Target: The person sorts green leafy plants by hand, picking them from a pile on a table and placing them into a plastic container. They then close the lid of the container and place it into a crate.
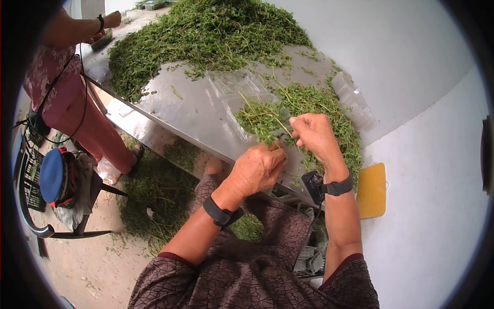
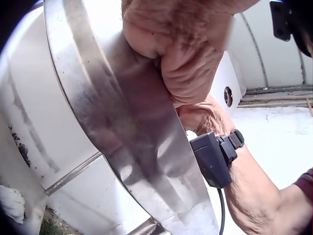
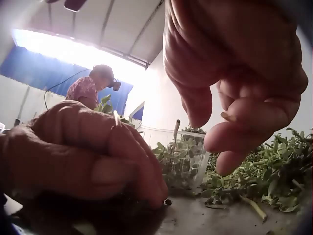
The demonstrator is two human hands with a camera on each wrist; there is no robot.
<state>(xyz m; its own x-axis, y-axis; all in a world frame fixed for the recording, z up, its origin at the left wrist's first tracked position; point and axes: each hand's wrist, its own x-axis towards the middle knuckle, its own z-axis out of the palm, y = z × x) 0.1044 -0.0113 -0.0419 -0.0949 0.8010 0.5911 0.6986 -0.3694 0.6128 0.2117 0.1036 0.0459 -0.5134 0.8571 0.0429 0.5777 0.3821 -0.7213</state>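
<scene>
At the near edge of the metal table (image 1: 200, 131), my left hand (image 1: 260, 167) is curled round a few leafy green sprigs. One pale stem (image 3: 117, 119) shows between its fingers in the right wrist view. My right hand (image 1: 313, 138) is raised just to the right, its thumb and bent fingers apart over the greens. A clear plastic tray (image 1: 231, 116) of leafy sprigs (image 1: 260, 119) lies just beyond my hands. More loose greens (image 1: 321, 105) spread beside it. The left wrist view shows the heel of my left hand (image 2: 190, 63) over the table's metal rim (image 2: 122, 112).
A large heap of greens (image 1: 216, 36) covers the table's far part. Clear plastic containers (image 1: 355, 98) stand by the wall at right, above a yellow board (image 1: 371, 190). Another person (image 1: 72, 98) works at left, near a chair (image 1: 87, 198) holding a blue cap (image 1: 53, 175). Greens (image 1: 154, 201) lie on the floor.
</scene>
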